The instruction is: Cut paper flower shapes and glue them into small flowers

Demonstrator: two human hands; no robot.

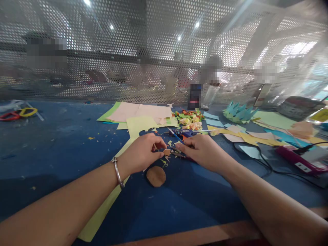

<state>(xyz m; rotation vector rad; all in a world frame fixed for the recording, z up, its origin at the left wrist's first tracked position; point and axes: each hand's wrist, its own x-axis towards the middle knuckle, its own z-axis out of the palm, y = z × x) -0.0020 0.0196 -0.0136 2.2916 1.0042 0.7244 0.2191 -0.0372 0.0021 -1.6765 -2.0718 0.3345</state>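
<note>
Between the thumb and fingers of my left hand (pixel 146 150) is a small orange piece of paper (pixel 166 152). My right hand (pixel 201 150) is closed around a pair of scissors (pixel 178 155), whose dark blades point left toward that piece; the handles are mostly hidden by my fingers. Small paper scraps (pixel 165 164) lie below the blades. Nearer to me, a round brown cardboard disc (pixel 156 176) rests flat on the blue table. A long pale-yellow paper strip (pixel 107 201) with curved cut-outs at its far end passes under my left forearm.
Pink and green sheets (pixel 143 111) lie behind, beside a pile of colourful paper cuttings (pixel 191 119). A blue pen (pixel 175 134) is just beyond my hands. To the right are a blue paper form (pixel 238 112) and a purple power strip (pixel 299 160) with black cables. A perforated screen (pixel 102 68) closes the back.
</note>
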